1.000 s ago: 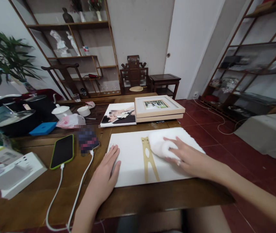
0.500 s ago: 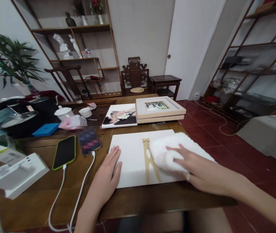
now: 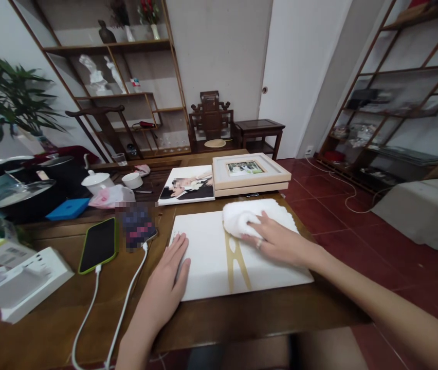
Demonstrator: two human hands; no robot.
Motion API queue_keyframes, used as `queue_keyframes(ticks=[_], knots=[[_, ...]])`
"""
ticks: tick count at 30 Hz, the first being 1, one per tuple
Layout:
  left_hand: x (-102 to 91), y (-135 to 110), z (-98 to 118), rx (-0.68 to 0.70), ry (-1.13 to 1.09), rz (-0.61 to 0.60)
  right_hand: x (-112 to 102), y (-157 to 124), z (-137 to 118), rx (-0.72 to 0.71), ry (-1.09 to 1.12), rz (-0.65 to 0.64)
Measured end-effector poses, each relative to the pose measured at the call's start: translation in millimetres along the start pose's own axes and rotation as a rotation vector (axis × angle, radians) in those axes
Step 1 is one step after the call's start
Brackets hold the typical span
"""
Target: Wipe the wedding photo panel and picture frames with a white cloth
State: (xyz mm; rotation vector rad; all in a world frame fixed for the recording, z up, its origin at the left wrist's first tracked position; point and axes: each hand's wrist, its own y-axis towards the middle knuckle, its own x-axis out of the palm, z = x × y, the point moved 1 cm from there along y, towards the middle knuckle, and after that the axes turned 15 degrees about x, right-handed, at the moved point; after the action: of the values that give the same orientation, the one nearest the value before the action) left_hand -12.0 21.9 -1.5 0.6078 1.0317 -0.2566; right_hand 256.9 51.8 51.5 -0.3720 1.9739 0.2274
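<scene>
On my feed, the right hand [image 3: 280, 242], fingers curled, grips a fluffy white cloth [image 3: 236, 215] on the smooth rectangular panel [image 3: 205, 264]; the left hand [image 3: 166, 282], flat and empty, rests at its left edge. The cloth now hides the tan figure's [image 3: 236, 255] head, visible earlier.

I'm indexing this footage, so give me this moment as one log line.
left hand: flat on white board, left side | right hand: holding white cloth on board | yellow figure: top covered by cloth
</scene>
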Motion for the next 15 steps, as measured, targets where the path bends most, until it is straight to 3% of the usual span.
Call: queue_keyframes(ticks=[3,6,10,15], knots=[[0.4,0,0,-0.006,-0.004,0.000,8,24,2,0.005,-0.007,0.086],[0.4,1,1,-0.009,-0.007,0.001,18,21,-3,0.018,-0.041,0.094],[1.8,0,-1,0.003,0.004,0.009,35,-25,-24,0.043,-0.107,0.041],[4.3,-1,-4,0.049,0.027,0.040,47,-78,-48,-0.098,-0.135,-0.106]])
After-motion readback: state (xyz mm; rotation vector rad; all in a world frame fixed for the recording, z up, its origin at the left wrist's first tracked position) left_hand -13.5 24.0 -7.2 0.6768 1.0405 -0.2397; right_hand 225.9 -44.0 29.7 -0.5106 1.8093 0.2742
